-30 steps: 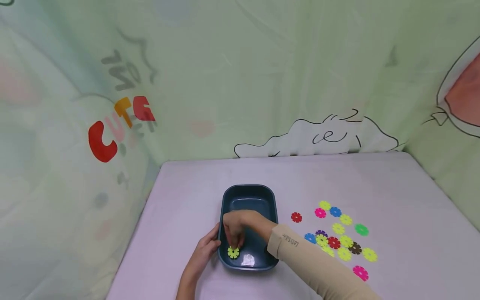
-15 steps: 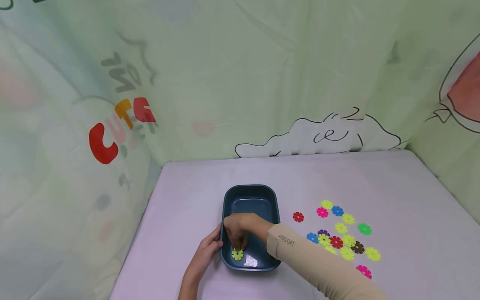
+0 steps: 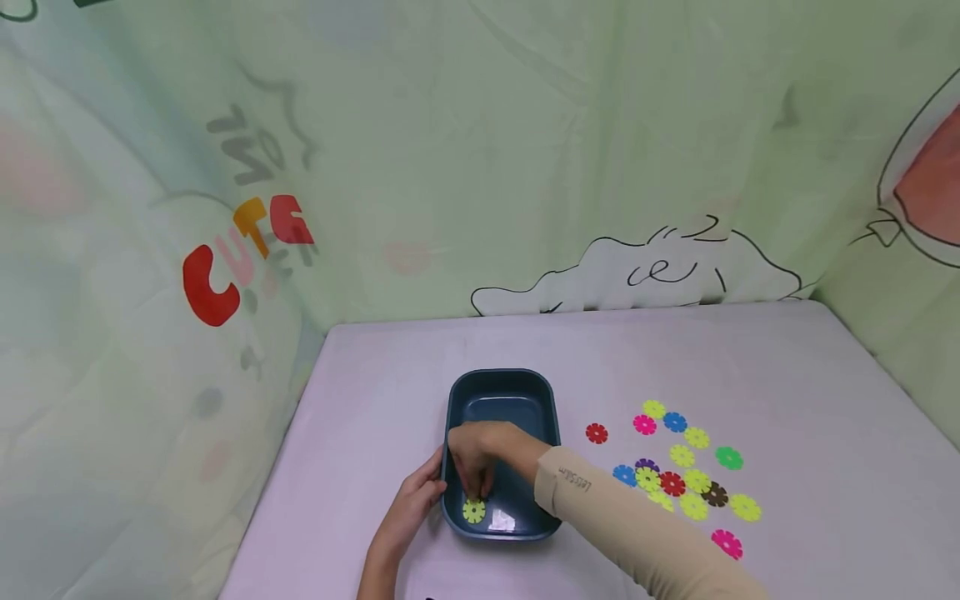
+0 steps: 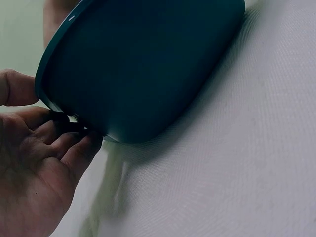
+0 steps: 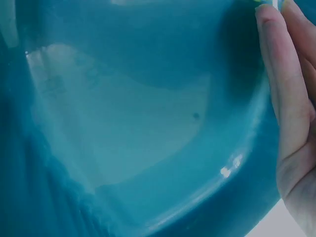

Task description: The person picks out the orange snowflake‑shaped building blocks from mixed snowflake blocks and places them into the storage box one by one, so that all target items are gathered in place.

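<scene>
A dark blue rectangular tray [image 3: 517,408] stands on the table. My left hand [image 3: 408,500] holds its left side; in the left wrist view, the thumb is at the rim and the fingers of the left hand [image 4: 44,158] lie against the outer wall. Reaching in from the right, my right hand [image 3: 480,454] points down inside the tray and pinches a yellow notched plastic disc [image 3: 473,512] near the front left corner. Only a sliver of yellow shows at the fingertips of the right hand [image 5: 291,84] in the right wrist view.
On the lilac table [image 3: 390,392], right of the tray, lie several loose notched discs, among them a red disc [image 3: 597,433], a green disc [image 3: 729,458] and a pink disc [image 3: 727,544]. A printed curtain [image 3: 480,167] hangs behind the table.
The head view has shifted slightly. Both hands keep nearly the same places; the right hand and the yellow disc move only a little within the tray.
</scene>
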### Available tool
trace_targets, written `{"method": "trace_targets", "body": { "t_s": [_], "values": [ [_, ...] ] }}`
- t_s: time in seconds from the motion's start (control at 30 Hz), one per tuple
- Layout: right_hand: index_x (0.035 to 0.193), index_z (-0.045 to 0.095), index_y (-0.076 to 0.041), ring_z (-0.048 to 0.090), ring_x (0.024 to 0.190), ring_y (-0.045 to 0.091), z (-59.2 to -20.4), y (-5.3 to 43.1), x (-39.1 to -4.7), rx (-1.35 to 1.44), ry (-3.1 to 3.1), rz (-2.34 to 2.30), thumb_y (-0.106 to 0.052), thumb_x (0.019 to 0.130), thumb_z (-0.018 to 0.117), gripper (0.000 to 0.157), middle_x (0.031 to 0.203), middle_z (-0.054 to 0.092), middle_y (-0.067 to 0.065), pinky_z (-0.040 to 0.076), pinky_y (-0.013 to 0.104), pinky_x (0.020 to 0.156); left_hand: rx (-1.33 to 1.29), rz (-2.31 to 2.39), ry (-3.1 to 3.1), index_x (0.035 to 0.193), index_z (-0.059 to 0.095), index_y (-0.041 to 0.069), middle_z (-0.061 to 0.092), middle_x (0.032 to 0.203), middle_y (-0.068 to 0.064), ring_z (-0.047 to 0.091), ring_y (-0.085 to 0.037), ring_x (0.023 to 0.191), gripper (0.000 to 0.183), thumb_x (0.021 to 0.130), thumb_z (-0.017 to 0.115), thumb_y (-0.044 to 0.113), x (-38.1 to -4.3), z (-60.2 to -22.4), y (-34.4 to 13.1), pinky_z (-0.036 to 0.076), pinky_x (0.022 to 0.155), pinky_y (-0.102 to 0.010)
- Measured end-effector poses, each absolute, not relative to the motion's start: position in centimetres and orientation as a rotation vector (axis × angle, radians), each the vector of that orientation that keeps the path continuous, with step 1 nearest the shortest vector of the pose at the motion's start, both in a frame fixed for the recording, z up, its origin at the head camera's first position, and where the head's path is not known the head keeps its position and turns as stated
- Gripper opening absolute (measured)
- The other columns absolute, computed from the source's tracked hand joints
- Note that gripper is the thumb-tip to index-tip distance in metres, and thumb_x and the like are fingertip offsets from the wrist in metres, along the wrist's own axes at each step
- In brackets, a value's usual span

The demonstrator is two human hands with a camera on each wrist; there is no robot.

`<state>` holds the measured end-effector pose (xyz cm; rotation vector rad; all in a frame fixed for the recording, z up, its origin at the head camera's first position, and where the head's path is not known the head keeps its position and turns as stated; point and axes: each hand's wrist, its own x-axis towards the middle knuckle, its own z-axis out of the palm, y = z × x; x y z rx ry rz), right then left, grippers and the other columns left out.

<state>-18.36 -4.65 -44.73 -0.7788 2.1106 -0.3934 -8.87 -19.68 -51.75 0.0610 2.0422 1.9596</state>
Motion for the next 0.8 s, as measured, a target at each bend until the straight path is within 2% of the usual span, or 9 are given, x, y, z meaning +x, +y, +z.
{"method": "trace_targets", "body": {
  "t_s": [0.2,0.5,0.8],
  "values": [
    [0.07,0.077,-0.007,0.071,0.06,0.018,-43.2,-3.8,-19.2,-0.747,2.103,-0.518,0.0,0.078,0.076,0.01,0.067,0.072,0.005,0.062,0.026,0.061,0.069,1.95,2.069,0.152,0.025,-0.002,0.021,0.16,-0.018,0.021,-0.035,0.148,0.061,0.093,0.038,0.007,-8.9,-52.1,-19.7,0.037,0.115,-0.033],
    [0.071,0.076,-0.009,0.071,0.062,0.017,-41.6,-3.1,-19.5,-0.751,2.119,-0.662,-0.003,0.08,0.075,0.011,0.066,0.072,0.005,0.062,0.026,0.062,0.064,1.957,2.077,0.152,0.024,-0.002,0.021,0.16,-0.019,0.023,-0.036,0.148,0.061,0.093,0.039,0.007,-8.8,-51.7,-19.6,0.034,0.116,-0.039],
    [0.072,0.076,-0.008,0.072,0.064,0.017,-40.9,-1.4,-19.7,-0.757,2.15,-0.765,-0.004,0.081,0.074,0.01,0.069,0.073,0.003,0.062,0.027,0.064,0.069,1.986,2.025,0.152,0.019,-0.006,0.016,0.16,-0.021,0.017,-0.036,0.149,0.062,0.093,0.038,0.005,-8.7,-51.9,-19.6,0.036,0.116,-0.032]
  ]
}}
